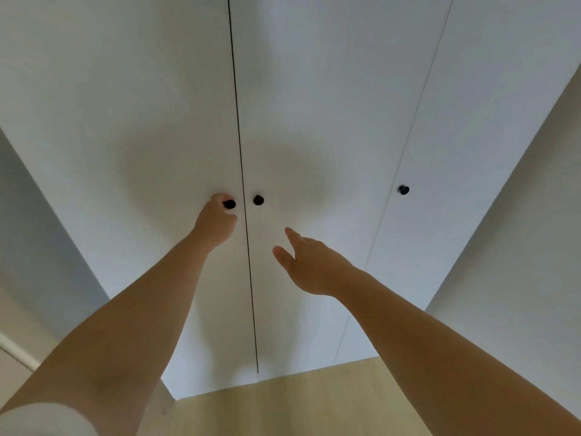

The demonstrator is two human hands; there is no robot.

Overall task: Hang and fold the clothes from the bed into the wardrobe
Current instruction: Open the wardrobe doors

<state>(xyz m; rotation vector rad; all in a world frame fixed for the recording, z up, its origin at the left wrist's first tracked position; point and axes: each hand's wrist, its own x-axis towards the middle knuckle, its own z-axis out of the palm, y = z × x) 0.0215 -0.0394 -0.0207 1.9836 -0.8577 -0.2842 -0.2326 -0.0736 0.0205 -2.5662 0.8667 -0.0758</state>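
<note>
The left hand [217,220], arm outstretched, gripped the left knob [229,203] of the closed white wardrobe [125,105] at frame centre. The right hand [309,265] reached with fingers spread, empty, below the middle knob [258,200].

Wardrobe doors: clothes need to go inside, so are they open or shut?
Shut: the doors lie flush, only a thin seam between them; left hand grips one knob.
</note>
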